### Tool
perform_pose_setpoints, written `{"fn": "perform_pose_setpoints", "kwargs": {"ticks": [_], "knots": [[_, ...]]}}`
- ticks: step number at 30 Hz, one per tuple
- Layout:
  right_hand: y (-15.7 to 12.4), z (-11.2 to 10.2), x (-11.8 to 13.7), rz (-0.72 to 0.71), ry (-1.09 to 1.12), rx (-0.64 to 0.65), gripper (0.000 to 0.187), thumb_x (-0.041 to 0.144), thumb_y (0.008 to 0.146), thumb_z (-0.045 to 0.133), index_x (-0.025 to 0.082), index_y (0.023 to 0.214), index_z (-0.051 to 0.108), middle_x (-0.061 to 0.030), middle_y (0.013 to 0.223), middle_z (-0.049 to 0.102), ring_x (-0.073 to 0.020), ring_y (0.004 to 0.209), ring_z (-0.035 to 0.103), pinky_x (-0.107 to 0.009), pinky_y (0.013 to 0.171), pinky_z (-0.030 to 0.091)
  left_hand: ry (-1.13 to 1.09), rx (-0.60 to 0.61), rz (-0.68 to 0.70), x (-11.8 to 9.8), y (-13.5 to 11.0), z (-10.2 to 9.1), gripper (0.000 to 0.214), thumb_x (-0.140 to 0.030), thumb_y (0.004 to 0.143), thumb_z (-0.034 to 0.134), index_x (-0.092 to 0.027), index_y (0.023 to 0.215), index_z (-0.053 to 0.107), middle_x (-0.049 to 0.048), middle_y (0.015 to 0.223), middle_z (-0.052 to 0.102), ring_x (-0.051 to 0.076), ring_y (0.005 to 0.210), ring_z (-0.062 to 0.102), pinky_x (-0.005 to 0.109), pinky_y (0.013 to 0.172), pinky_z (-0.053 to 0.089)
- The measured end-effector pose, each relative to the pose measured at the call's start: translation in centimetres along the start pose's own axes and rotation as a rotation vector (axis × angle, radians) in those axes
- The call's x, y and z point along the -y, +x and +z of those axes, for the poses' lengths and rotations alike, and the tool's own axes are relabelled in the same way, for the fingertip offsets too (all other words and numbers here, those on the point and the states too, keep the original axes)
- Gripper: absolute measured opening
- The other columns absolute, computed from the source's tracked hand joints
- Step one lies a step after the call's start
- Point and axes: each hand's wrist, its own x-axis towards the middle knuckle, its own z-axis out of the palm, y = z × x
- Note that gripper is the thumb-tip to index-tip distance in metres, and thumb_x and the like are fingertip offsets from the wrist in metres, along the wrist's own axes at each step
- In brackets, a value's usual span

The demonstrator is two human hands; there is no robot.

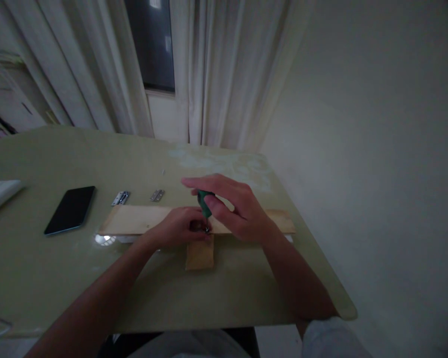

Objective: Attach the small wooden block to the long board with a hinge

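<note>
My right hand (233,204) is closed around the green handle of a screwdriver (206,203), with its index finger stretched out over the top. The screwdriver stands nearly upright, its lower end at a small shiny metal part (207,229) by the near edge of a long wooden board (132,219). From the left, my left hand (181,226) pinches at that same spot, its fingertips beside the metal part. What exactly it grips is too small and dark to make out. A short brown wooden piece (199,256) juts out from under the board toward me.
Beyond the board lie a metal hinge (157,195) and a latch-like metal fitting (120,198). A black tablet (70,210) rests to the left, near a white object (0,194) at the table's side. The greenish table (78,159) meets a wall on the right; curtains hang behind.
</note>
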Motion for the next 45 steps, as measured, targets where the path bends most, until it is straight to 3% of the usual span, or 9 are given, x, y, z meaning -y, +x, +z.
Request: {"fn": "perform_pose_setpoints", "kwargs": {"ticks": [5, 8, 11, 16, 21, 25, 30, 34, 45], "knots": [[-0.5, 0.0, -0.5, 0.073, -0.316, -0.283, 0.018, 0.037, 0.094, 0.069, 0.024, 0.103, 0.076, -0.0065, 0.092, 0.065, -0.0234, 0.093, 0.060, -0.042, 0.090, 0.051, 0.054, 0.081, 0.059, -0.3, -0.2, -0.6, 0.030, -0.034, 0.082, 0.084, -0.024, 0.109, 0.076, 0.0028, 0.104, 0.072, 0.021, 0.089, 0.065, 0.030, 0.077, 0.046], [-0.1, -1.2, -0.3, 0.049, -0.157, -0.061, 0.034, 0.029, 0.103, 0.051, 0.024, 0.132, 0.068, -0.0103, 0.124, 0.068, -0.0241, 0.117, 0.061, -0.043, 0.101, 0.050, 0.053, 0.101, 0.063, -0.7, -0.3, -1.1, 0.031, -0.032, 0.081, 0.085, -0.024, 0.110, 0.075, 0.0033, 0.108, 0.070, 0.021, 0.092, 0.064, 0.031, 0.080, 0.046], [0.1, -2.3, -0.1, 0.012, -0.034, 0.082, 0.036, 0.029, 0.108, 0.047, 0.024, 0.139, 0.064, -0.0051, 0.108, 0.072, -0.0182, 0.102, 0.066, -0.035, 0.092, 0.052, -0.030, 0.111, 0.033, -0.9, -0.4, -1.4, 0.022, -0.034, 0.088, 0.079, -0.023, 0.107, 0.075, 0.0025, 0.101, 0.070, 0.018, 0.085, 0.063, 0.029, 0.076, 0.046], [0.1, -3.1, 0.2, 0.070, -0.524, -0.041, 0.032, 0.046, 0.099, 0.066, 0.018, 0.083, 0.070, -0.0026, 0.072, 0.063, -0.0184, 0.073, 0.057, -0.033, 0.073, 0.043, -0.131, 0.082, 0.032, -0.9, 0.0, -1.0, 0.018, -0.039, 0.096, 0.072, -0.022, 0.101, 0.076, 0.0023, 0.098, 0.071, 0.017, 0.084, 0.064, 0.026, 0.074, 0.043], [3.2, -5.8, 1.4, 0.086, -0.373, 0.516, 0.025, 0.037, 0.103, 0.061, 0.018, 0.119, 0.068, -0.0078, 0.113, 0.072, -0.0178, 0.093, 0.066, -0.028, 0.075, 0.043, -0.043, 0.021, 0.024, -1.2, 0.5, -0.6, 0.016, -0.035, 0.097, 0.068, -0.021, 0.093, 0.077, 0.0013, 0.091, 0.071, 0.016, 0.079, 0.062, 0.026, 0.070, 0.040], [6.2, -6.6, 1.8, 0.084, -0.722, 0.812, 0.042, 0.046, 0.110, 0.044, 0.019, 0.093, 0.072, -0.0061, 0.080, 0.072, -0.0198, 0.072, 0.064, -0.030, 0.061, 0.031, 0.008, 0.007, 0.023, -1.5, 0.4, -0.4, 0.016, -0.036, 0.096, 0.069, -0.022, 0.093, 0.078, 0.0019, 0.091, 0.072, 0.016, 0.076, 0.062, 0.027, 0.068, 0.038], [8.8, -6.4, 2.2, -0.293, -0.710, 1.124, 0.028, 0.047, 0.103, 0.062, 0.022, 0.113, 0.070, -0.0087, 0.104, 0.075, -0.0209, 0.081, 0.068, -0.030, 0.059, 0.028, 0.058, -0.044, 0.039, -1.5, 0.4, -0.1, 0.017, -0.035, 0.096, 0.068, -0.021, 0.089, 0.075, 0.0013, 0.085, 0.069, 0.016, 0.073, 0.059, 0.027, 0.066, 0.035], [9.4, -5.8, 2.9, -0.038, -0.831, 1.121, 0.043, 0.054, 0.107, 0.051, 0.016, 0.105, 0.071, -0.0110, 0.090, 0.075, -0.0224, 0.074, 0.068, -0.031, 0.059, 0.032, 0.052, -0.045, 0.068, -1.3, 0.4, 0.1, 0.017, -0.034, 0.095, 0.066, -0.020, 0.087, 0.074, 0.0010, 0.083, 0.068, 0.015, 0.070, 0.057, 0.027, 0.064, 0.035], [10.3, -5.3, 2.3, -0.112, -0.814, 1.343, 0.032, 0.036, 0.100, 0.067, 0.019, 0.127, 0.067, -0.0119, 0.119, 0.072, -0.0231, 0.090, 0.070, -0.031, 0.060, 0.034, 0.034, -0.076, 0.073, -0.5, 0.4, 0.5, 0.022, -0.039, 0.096, 0.065, -0.020, 0.088, 0.073, 0.0018, 0.084, 0.069, 0.016, 0.071, 0.059, 0.027, 0.064, 0.036]]}}
